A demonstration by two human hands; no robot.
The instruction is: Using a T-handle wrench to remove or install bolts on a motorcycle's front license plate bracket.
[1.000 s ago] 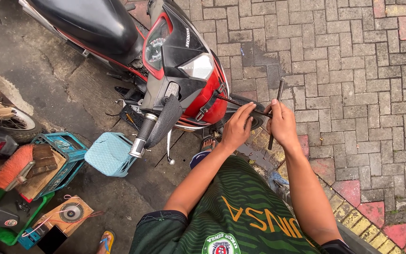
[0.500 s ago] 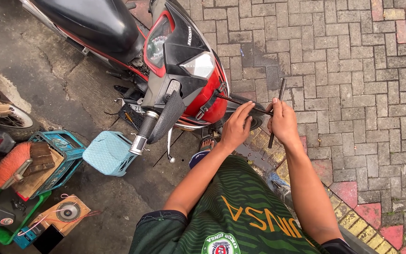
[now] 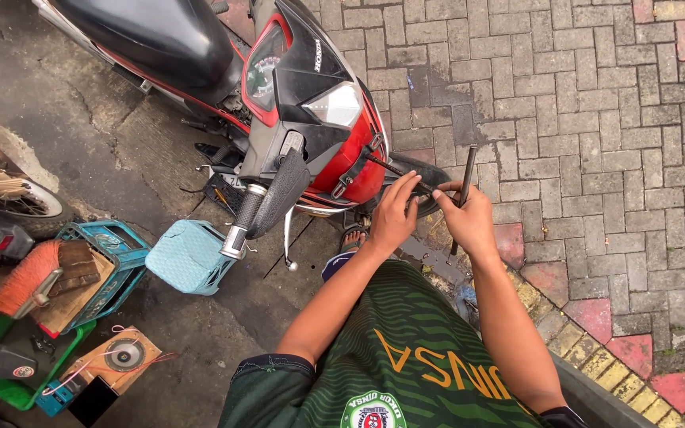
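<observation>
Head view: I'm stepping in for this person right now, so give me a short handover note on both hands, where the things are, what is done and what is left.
Left hand: fingers closed on a thin dark rod that runs out from the front of the red motorbike.
Right hand: gripping a dark metal bar, held roughly upright above the brick paving.
Things: both hands meet at the bike's front wheel; a light blue stool and a crate with a brush sit to the left.
Done: rod and bar are in hand.
Left: cannot tell from this view how far the wheel work has got.

Brick paving – motorbike, teal stool, crate.
</observation>
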